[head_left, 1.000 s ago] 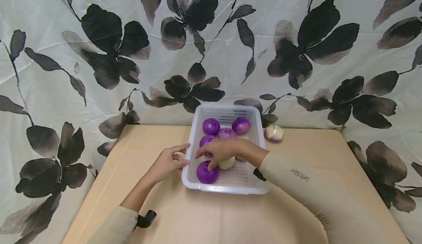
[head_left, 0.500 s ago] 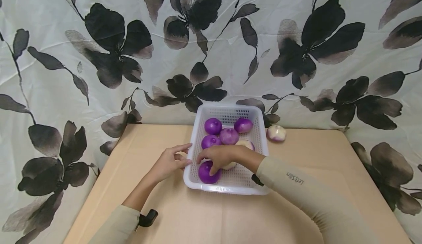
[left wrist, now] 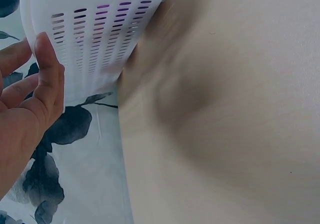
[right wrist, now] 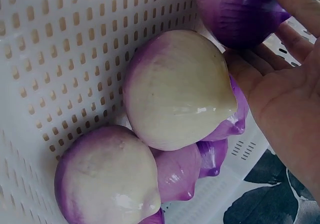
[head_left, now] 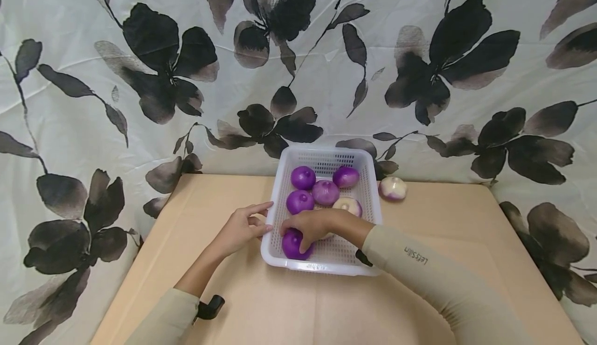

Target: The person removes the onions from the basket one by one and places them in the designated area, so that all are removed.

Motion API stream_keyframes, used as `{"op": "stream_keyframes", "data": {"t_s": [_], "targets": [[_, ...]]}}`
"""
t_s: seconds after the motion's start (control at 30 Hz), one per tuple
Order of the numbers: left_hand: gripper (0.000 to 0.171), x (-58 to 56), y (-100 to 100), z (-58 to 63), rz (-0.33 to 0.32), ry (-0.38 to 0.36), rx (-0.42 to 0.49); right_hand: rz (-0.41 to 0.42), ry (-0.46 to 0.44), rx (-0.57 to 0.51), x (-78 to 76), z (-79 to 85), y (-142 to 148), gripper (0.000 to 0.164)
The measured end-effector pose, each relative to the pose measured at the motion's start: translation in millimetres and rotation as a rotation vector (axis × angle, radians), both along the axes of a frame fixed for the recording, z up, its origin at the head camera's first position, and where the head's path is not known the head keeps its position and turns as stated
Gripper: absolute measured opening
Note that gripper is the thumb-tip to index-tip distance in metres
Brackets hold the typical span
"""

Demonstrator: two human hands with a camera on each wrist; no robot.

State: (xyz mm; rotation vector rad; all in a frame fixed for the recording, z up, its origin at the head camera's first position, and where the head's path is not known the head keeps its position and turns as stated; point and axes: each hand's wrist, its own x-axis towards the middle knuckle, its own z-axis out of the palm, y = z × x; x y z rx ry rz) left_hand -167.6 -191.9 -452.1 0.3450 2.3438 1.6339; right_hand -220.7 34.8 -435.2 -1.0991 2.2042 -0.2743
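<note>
My right hand (head_left: pixel 313 225) reaches into a white plastic basket (head_left: pixel 322 269) and grips a purple onion (head_left: pixel 291 245) at its front left. In the right wrist view, thumb and fingers lie around that onion (right wrist: pixel 240 16). Close beside the hand sits a pale, purple-tinged onion (right wrist: pixel 177 89), mostly hidden from the head camera. Another pale onion (head_left: pixel 349 206) and several purple onions (head_left: pixel 326 192) lie further back in the basket. My left hand (head_left: pixel 239 231) holds the basket's left rim between thumb and fingers, shown from below in the left wrist view.
A pale onion (head_left: pixel 393 188) lies on the table just outside the basket's back right corner. The light wooden table (head_left: pixel 224 303) runs back to a hanging floral cloth (head_left: pixel 326 75). Perforated basket walls surround the onions.
My right hand has moved slightly down and toward the front-left onion, its fingers closing around it. The pale onion behind it has come into view. My left hand stays on the rim.
</note>
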Motion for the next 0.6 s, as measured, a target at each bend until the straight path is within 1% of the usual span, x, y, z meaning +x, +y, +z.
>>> {"op": "stream_keyframes", "data": {"t_s": [0.17, 0.37, 0.6], "targets": [[0.061, 0.5, 0.3, -0.4, -0.001, -0.001, -0.004, 0.006, -0.006, 0.002, 1.5, -2.3, 0.0, 0.055], [0.061, -0.5, 0.6, -1.9, -0.003, 0.002, -0.009, -0.005, -0.026, -0.002, 2.1, -2.4, -0.8, 0.053], [0.061, -1.1, -0.4, -1.8, -0.011, 0.003, -0.006, 0.015, -0.011, -0.033, -0.6, -3.8, -1.8, 0.053]]}}
